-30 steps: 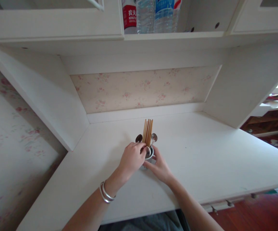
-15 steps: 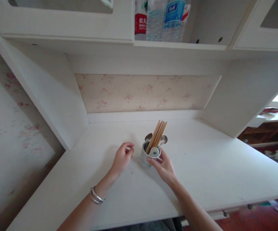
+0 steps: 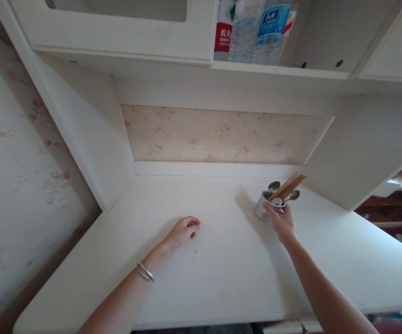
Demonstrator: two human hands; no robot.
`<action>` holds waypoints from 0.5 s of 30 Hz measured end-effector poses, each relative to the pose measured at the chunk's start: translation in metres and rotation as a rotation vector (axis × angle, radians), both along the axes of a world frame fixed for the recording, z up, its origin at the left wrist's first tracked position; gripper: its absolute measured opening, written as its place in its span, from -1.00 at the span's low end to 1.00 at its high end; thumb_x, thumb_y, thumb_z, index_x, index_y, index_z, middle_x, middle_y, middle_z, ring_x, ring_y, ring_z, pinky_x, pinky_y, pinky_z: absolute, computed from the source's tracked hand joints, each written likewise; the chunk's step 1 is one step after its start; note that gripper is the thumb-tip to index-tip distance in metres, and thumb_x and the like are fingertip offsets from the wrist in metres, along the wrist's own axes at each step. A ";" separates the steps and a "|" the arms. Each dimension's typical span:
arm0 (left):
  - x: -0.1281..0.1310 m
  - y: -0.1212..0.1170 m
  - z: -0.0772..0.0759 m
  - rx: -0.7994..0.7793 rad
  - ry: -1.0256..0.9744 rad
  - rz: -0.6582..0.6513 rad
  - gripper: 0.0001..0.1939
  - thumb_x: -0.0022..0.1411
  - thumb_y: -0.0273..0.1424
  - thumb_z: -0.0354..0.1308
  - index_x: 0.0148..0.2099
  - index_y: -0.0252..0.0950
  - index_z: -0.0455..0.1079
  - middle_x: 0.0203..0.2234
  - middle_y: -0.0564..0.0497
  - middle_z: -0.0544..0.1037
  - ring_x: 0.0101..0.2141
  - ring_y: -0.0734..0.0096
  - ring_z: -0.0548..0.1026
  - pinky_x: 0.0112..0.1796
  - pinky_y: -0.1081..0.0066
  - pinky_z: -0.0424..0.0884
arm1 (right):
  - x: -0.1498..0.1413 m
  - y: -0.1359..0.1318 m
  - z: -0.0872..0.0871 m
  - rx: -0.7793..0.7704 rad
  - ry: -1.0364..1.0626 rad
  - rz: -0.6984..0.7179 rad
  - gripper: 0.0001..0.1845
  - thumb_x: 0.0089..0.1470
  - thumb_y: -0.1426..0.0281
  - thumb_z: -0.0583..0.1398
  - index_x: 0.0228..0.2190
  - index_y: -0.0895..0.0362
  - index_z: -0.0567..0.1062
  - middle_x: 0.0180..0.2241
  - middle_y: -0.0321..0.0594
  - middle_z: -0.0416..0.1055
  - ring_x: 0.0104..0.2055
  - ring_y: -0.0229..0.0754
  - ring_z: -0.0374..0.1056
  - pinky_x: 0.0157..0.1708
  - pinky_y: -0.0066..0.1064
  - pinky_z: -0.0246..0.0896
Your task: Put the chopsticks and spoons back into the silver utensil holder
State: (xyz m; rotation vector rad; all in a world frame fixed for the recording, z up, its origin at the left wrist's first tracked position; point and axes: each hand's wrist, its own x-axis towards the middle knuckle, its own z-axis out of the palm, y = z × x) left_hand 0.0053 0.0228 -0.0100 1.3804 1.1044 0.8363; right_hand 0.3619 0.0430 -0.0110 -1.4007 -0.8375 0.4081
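Note:
Over the right part of the white desktop, my right hand is closed on the near right side of a white utensil holder with a pattern of small dark dots. Wooden chopsticks stick out of it, leaning right. Two metal spoons and a white spoon also stand inside. Its shadow falls to the left on the desktop. Further left, my left hand rests on or just over the desktop, fingers curled in, with nothing visible in them. Two silver bangles circle that wrist.
Above the desk, an overhead cabinet has an open shelf holding several plastic bottles. Side panels bound the desktop left and right. Floral wallpaper shows at the back. A tiny dark speck lies near my left hand.
My right hand has carried the utensil holder to the right and further back, tilting it slightly. My left hand stays near its place, its fingers curled more. The view has shifted a little left.

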 end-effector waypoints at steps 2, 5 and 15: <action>-0.001 0.000 -0.002 0.003 -0.006 0.001 -0.76 0.08 -0.34 0.11 -0.20 -0.35 0.38 -0.50 0.10 0.40 -0.52 0.56 0.32 -0.43 0.49 0.24 | 0.004 0.001 -0.005 -0.045 -0.005 0.009 -0.29 -0.32 0.17 0.39 -0.08 0.09 0.38 -0.16 -0.07 0.47 -0.14 0.00 0.40 -0.23 -0.21 0.30; -0.002 -0.001 -0.004 0.013 -0.007 0.000 -0.76 0.07 -0.33 0.12 -0.21 -0.35 0.39 -0.50 0.10 0.40 -0.51 0.56 0.32 -0.43 0.48 0.24 | 0.005 0.002 -0.011 -0.058 -0.048 0.030 -0.27 -0.30 0.14 0.38 -0.06 0.07 0.35 -0.10 -0.12 0.43 -0.08 -0.04 0.37 -0.18 -0.23 0.29; -0.003 -0.005 -0.004 0.001 -0.018 -0.008 -0.75 0.05 -0.34 0.13 -0.21 -0.35 0.39 -0.48 0.08 0.41 -0.50 0.55 0.30 -0.42 0.46 0.22 | 0.006 -0.003 -0.024 -0.061 -0.175 0.037 -0.33 -0.25 0.09 0.35 -0.10 0.09 0.35 -0.19 -0.19 0.39 -0.14 -0.05 0.33 -0.12 -0.22 0.24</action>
